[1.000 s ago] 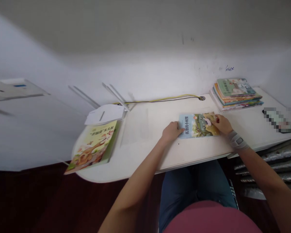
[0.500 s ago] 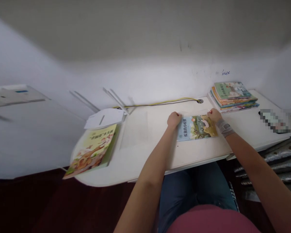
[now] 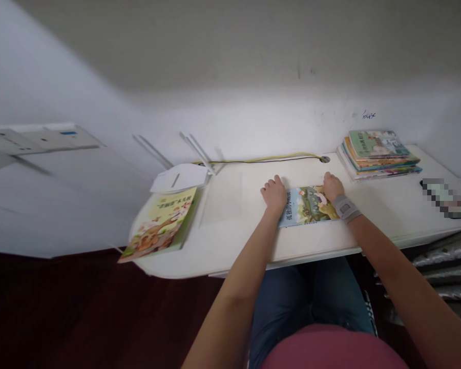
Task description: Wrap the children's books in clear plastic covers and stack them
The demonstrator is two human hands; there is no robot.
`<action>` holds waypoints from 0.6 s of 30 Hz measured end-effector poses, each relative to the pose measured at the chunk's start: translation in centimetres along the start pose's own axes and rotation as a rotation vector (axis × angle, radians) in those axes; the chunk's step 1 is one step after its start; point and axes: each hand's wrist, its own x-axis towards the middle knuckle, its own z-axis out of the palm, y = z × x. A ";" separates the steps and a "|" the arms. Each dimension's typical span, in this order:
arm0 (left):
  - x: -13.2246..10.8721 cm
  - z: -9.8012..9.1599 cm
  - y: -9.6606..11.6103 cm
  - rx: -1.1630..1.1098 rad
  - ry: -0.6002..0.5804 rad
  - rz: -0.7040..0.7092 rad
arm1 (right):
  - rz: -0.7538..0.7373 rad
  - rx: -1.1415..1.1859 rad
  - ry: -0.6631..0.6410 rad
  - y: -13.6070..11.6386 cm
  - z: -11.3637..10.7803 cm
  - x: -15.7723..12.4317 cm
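A picture book with a green and blue cover (image 3: pixel 311 206) lies on the white desk (image 3: pixel 230 246) between my hands. My left hand (image 3: pixel 274 195) rests at the book's left end with its fingers curled, covering part of the title. At the upper right corner of the book is my right hand (image 3: pixel 333 188), closed, with a grey band on the wrist. Whether a thin clear sheet is under the fingers is too faint to tell.
A yellow-green book (image 3: pixel 161 223) overhangs the desk's left end, beside a white router (image 3: pixel 180 178) with antennas. A faint clear sheet (image 3: pixel 222 197) lies nearby. Stacked books (image 3: pixel 380 154) and a blurred-out phone (image 3: pixel 447 197) are at the right. Cables (image 3: pixel 261 160) run along the wall.
The view has shifted left, so the desk items appear further right. My left hand has come over the book's left edge, its fingers more spread than before. My right hand has shifted slightly along the top edge.
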 end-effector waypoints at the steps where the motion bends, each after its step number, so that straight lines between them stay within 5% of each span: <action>1: -0.4 -0.3 0.3 0.001 0.022 0.033 | -0.002 0.008 0.006 0.1 0.0 0.0; 4: -2.2 -0.5 1.6 -0.012 0.032 0.247 | -0.005 0.038 0.028 0.1 0.1 -0.2; 7: -4.0 0.3 2.8 -0.032 -0.112 0.477 | -0.008 0.069 0.041 0.5 0.0 -0.2; 13: -5.0 2.0 3.3 -0.008 -0.269 0.506 | -0.008 0.107 0.078 0.9 -1.4 -0.3; 15: -5.0 2.0 3.2 -0.022 -0.262 0.502 | -0.104 0.141 0.124 -0.5 -1.5 -1.3; 18: -5.1 1.7 3.1 -0.087 -0.258 0.514 | -0.471 0.270 0.103 -3.6 -0.4 -3.4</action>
